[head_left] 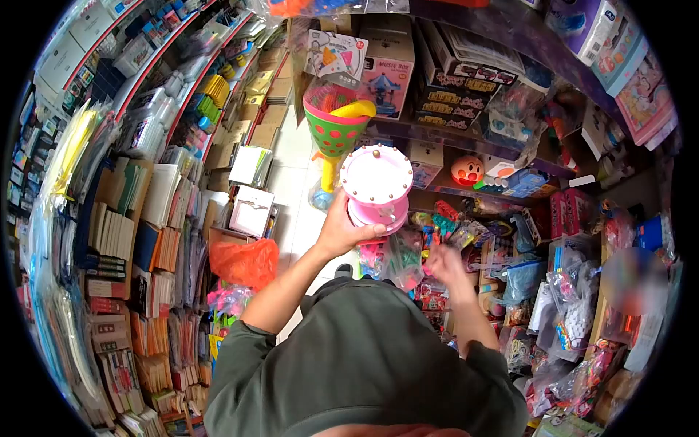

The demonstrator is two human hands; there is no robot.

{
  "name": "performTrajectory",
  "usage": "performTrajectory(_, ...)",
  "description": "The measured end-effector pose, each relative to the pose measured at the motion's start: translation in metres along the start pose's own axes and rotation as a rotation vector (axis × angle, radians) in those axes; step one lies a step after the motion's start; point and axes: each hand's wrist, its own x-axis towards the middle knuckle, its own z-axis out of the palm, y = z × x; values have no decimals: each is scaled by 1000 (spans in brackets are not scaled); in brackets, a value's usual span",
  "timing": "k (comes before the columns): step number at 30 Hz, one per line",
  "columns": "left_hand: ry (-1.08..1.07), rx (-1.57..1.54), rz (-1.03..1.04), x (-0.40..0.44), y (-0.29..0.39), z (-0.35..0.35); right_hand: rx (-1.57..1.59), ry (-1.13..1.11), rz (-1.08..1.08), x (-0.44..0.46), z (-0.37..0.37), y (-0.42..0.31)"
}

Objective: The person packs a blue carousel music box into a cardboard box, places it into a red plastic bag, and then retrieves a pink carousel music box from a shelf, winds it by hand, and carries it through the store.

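Note:
My left hand (344, 229) is closed around the base of a pink and white carousel music box (376, 176), held up in front of me. Its round white top has a ring of small gold beads along the edge. Apart from it, to the right, is my right hand (446, 264), smeared by motion over the small packaged toys on the lower shelf, so its fingers are unclear. Just beyond the music box hangs a green cone-shaped toy (333, 132) with red dots and yellow parts.
A pink Music Box carton (384, 76) stands on the shelf ahead, beside stacked dark boxes (459, 95). A round red face toy (467, 171) sits lower. On the left, shelves hold packed books (113, 237) and an orange plastic bag (245, 264) beside the narrow tiled aisle (290, 189).

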Motion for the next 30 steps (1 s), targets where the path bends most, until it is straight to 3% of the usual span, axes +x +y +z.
performTrajectory(1,2,2,-5,0,2,2,10,36,7,2,-38,24)
performTrajectory(2,-20,-51,-43,1,4,4,-1,-226,24,11,-97,43)
performTrajectory(3,-42,-104,-83,1,5,7,4,-223,29,-3,-89,53)
performTrajectory(5,-71,-156,-97,1,0,14,-196,271,-109,-43,-56,82)
performTrajectory(10,-155,-578,-251,-6,-4,36,-234,153,-253,-41,-72,96)
performTrajectory(12,-226,-757,-298,-12,-4,40,-394,156,-400,-39,-67,91)
performTrajectory(15,-237,-881,-348,-30,4,42,-503,143,-363,-53,-47,72)
performTrajectory(19,-143,-956,-298,-74,-2,36,-781,95,-238,-38,-60,57)
performTrajectory(22,12,-959,-259,-122,0,23,-727,128,-141,-23,-66,58)
performTrajectory(27,70,-1200,-87,-208,1,-13,-872,-74,-94,-23,-16,67)
performTrajectory(30,294,-1371,-54,-263,21,-30,-981,-161,-75,-42,24,102)
